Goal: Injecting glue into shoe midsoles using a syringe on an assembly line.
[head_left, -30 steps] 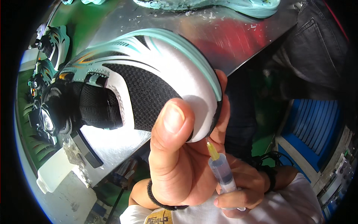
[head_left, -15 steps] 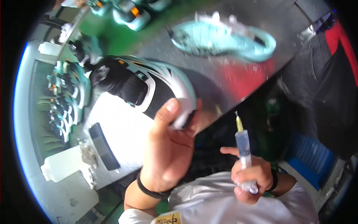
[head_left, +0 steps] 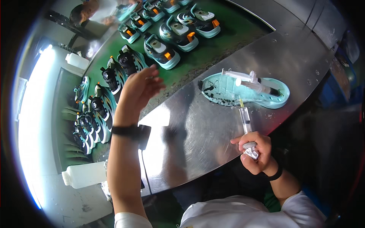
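Over the green belt at the upper left, my left hand (head_left: 142, 87) reaches out with its fingers apart and holds nothing. Just beyond it stands a black and turquoise shoe (head_left: 131, 60). My right hand (head_left: 255, 149) is wrapped round a clear syringe (head_left: 245, 119) that has a yellow needle tip pointing away from me. The tip is close to the edge of a turquoise shoe sole (head_left: 218, 89) on the metal table; I cannot tell if they touch. More syringes (head_left: 258, 86) lie across that sole, one with dark contents.
Several shoes stand in rows on the green belt (head_left: 213, 51), which runs along the metal table (head_left: 197, 140). A white plastic bottle (head_left: 84, 175) lies at the lower left, another bottle (head_left: 77, 60) farther back. Across the belt another person (head_left: 104, 13) is at work.
My left hand has let go of the black and turquoise shoe and moved to the far left over the belt. My right hand has raised the syringe toward the sole.
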The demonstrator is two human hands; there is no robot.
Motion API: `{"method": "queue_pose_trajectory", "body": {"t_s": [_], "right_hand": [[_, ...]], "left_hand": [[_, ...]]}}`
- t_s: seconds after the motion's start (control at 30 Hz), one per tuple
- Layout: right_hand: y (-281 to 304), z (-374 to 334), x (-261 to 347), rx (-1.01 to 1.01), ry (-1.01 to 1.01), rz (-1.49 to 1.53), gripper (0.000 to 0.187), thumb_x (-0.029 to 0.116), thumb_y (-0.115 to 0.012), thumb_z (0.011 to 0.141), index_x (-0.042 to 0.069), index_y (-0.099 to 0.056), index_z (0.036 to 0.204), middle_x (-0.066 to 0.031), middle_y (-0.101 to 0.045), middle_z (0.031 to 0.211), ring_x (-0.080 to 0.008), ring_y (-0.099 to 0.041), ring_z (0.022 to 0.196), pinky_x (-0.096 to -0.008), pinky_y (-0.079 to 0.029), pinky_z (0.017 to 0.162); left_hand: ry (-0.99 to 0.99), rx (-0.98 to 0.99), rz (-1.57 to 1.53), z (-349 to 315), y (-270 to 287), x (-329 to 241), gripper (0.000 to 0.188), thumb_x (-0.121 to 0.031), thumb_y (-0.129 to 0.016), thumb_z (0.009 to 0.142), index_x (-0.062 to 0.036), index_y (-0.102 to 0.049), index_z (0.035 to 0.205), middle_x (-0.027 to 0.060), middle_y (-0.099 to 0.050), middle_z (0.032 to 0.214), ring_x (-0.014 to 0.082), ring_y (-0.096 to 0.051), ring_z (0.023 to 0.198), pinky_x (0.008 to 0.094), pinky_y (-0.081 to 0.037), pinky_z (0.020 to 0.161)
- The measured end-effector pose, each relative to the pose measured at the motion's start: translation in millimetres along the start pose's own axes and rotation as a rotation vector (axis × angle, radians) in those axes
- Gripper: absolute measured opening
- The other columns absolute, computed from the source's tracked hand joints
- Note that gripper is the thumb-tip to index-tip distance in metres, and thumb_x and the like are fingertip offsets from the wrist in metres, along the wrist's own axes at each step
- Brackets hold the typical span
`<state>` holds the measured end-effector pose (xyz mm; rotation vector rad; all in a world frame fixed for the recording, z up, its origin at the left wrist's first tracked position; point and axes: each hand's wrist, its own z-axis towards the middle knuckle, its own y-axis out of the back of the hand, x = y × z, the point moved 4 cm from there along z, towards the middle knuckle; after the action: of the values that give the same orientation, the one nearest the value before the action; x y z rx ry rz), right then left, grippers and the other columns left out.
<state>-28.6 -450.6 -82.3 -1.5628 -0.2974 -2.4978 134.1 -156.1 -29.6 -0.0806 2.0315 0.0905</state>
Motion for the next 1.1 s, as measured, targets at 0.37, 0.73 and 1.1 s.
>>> {"method": "queue_pose_trajectory", "body": {"t_s": [0.37, 0.73, 1.1], "right_hand": [[-1.4, -1.7, -6.0, -0.082, -0.106, 0.201, 0.025, 0.007, -0.055, 0.069, -0.002, -0.052, 0.092, -0.0062, -0.052, 0.071, -0.0112, -0.051, 0.061, -0.0392, -0.05, 0.08], [15.4, -11.3, -0.7, -0.175, -0.303, 0.487, 0.024, 0.01, -0.053, 0.067, 0.001, -0.051, 0.089, -0.0011, -0.05, 0.062, -0.0073, -0.049, 0.056, -0.039, -0.044, 0.091], [20.0, -12.6, 9.9, -0.229, -0.419, 0.529, 0.024, 0.01, -0.052, 0.067, 0.001, -0.05, 0.09, -0.0029, -0.051, 0.065, -0.0094, -0.047, 0.053, -0.037, -0.048, 0.084]], "left_hand": [[-0.062, -0.035, -0.334, 39.6, -19.6, 2.1, 0.009, -0.009, -0.05, 0.087, -0.0012, -0.055, 0.089, 0.0058, -0.058, 0.073, 0.0136, -0.056, 0.06, 0.0212, -0.044, 0.049], [0.268, 0.133, -0.112, -203.0, -33.5, 59.4, 0.021, -0.012, -0.054, 0.086, 0.0077, -0.061, 0.085, 0.0131, -0.061, 0.064, 0.018, -0.058, 0.049, 0.0228, -0.044, 0.046], [-0.114, -0.061, 0.566, -33.1, 37.4, 34.9, 0.06, -0.051, -0.055, 0.083, 0.0084, -0.06, 0.094, 0.0069, -0.057, 0.069, 0.0131, -0.052, 0.065, 0.0249, -0.041, 0.056]]}}
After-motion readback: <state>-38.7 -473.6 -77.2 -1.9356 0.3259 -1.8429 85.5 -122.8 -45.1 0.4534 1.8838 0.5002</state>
